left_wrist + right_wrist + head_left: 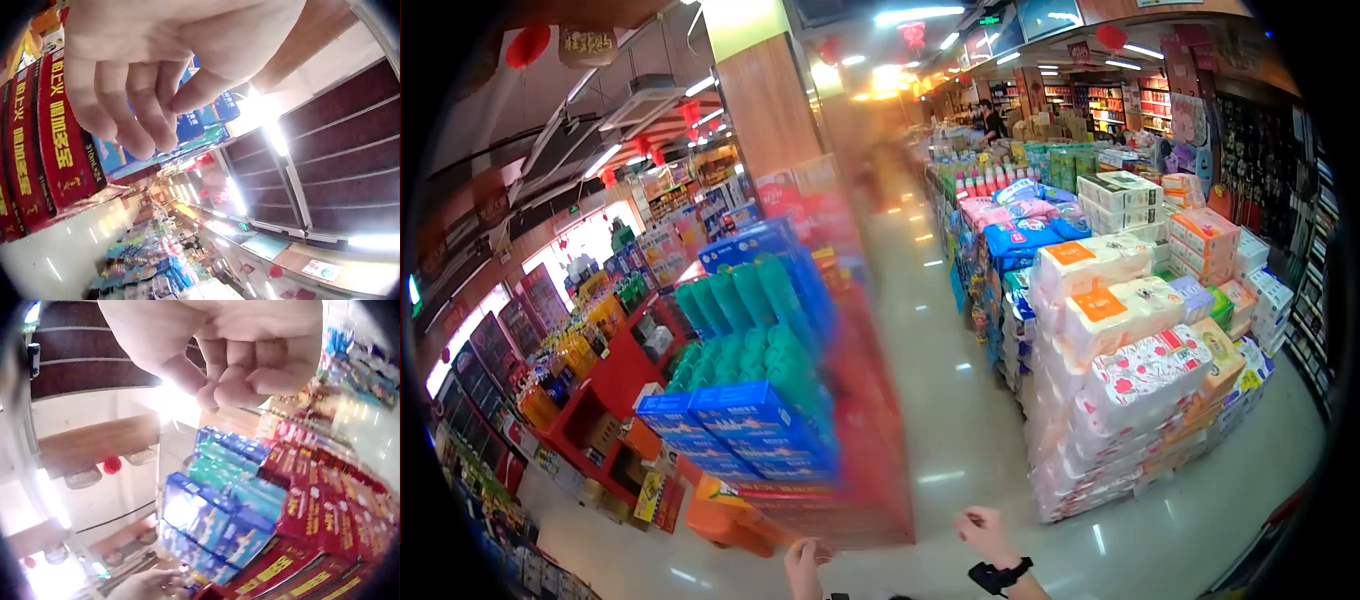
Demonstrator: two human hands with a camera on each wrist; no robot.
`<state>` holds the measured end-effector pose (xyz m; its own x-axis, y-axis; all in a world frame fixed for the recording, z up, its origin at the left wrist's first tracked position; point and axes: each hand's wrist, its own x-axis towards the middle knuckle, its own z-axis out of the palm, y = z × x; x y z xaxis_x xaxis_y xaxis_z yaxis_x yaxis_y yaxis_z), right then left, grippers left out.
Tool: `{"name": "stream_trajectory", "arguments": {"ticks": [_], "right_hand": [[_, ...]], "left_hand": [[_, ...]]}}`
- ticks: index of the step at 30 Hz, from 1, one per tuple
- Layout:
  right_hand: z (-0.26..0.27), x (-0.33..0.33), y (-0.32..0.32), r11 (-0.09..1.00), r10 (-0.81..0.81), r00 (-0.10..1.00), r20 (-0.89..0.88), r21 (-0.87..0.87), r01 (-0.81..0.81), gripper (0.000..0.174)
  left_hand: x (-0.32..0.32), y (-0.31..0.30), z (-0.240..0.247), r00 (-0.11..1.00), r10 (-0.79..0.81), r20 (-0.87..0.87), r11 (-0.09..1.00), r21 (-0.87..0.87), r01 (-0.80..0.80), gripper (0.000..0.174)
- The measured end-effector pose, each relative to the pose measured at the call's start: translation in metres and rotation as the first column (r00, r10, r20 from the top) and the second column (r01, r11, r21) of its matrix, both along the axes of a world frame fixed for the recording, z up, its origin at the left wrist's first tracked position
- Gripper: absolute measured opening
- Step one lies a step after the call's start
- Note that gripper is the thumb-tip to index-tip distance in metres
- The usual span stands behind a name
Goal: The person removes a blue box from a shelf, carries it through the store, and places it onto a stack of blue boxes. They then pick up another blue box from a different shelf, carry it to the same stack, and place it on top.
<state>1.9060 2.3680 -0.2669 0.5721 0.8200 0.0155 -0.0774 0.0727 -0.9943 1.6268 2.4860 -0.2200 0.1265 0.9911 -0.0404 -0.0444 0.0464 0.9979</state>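
Note:
Low in the head view, my left hand (804, 566) hangs with its fingers loosely bent and nothing in them. My right hand (986, 534), wearing a black wrist band (1000, 576), is held over the aisle floor, also without anything in it. In the left wrist view the left hand's fingers (140, 103) overlap red drink cartons (62, 131) and blue boxes (190, 125). Seen from the right wrist, the right hand's fingers (240, 384) curl loosely near the thumb, above stacked blue boxes (212, 519) and red cartons (312, 506).
Blue boxes and green packs (740, 340) top a red stack on the left. To the right rises a tall pile of wrapped tissue packs (1140, 375). Between them a shiny aisle floor (930, 400) runs back toward a person (992, 122). An orange stool (730, 520) stands left.

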Motion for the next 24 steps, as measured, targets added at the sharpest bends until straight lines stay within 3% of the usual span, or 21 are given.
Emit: {"name": "stream_trajectory", "arguments": {"ticks": [4,9,14,18,20,24], "right_hand": [[0.041,-0.004,-0.013,0.981,0.194,0.981,0.023,0.02,-0.194,0.023],[0.034,0.004,-0.012,0.984,0.177,0.983,-0.045,0.039,-0.175,0.021],[0.041,0.013,-0.027,0.973,0.221,0.973,-0.071,0.078,-0.215,0.022],[0.047,0.021,-0.037,0.99,0.14,0.99,-0.016,-0.01,-0.14,0.024],[0.044,0.024,-0.04,0.99,0.139,0.99,0.001,-0.034,-0.139,0.022],[0.028,0.031,-0.049,0.986,0.167,0.986,0.022,0.003,-0.167,0.021]], "left_hand": [[-0.001,-0.036,0.002,0.998,-0.019,-0.064,0.998,-0.066,0.015,0.02],[-0.016,-0.033,-0.027,0.995,0.091,-0.039,0.99,-0.101,-0.094,0.022],[-0.006,-0.036,-0.014,0.996,0.071,-0.049,0.997,-0.037,-0.073,0.021],[0.006,-0.03,-0.029,0.995,0.066,-0.077,0.997,-0.04,-0.07,0.019],[0.015,-0.042,-0.016,0.997,0.075,-0.009,0.997,-0.007,-0.075,0.018],[0.019,-0.04,-0.021,0.997,0.081,-0.005,0.992,-0.097,-0.082,0.022]]}}
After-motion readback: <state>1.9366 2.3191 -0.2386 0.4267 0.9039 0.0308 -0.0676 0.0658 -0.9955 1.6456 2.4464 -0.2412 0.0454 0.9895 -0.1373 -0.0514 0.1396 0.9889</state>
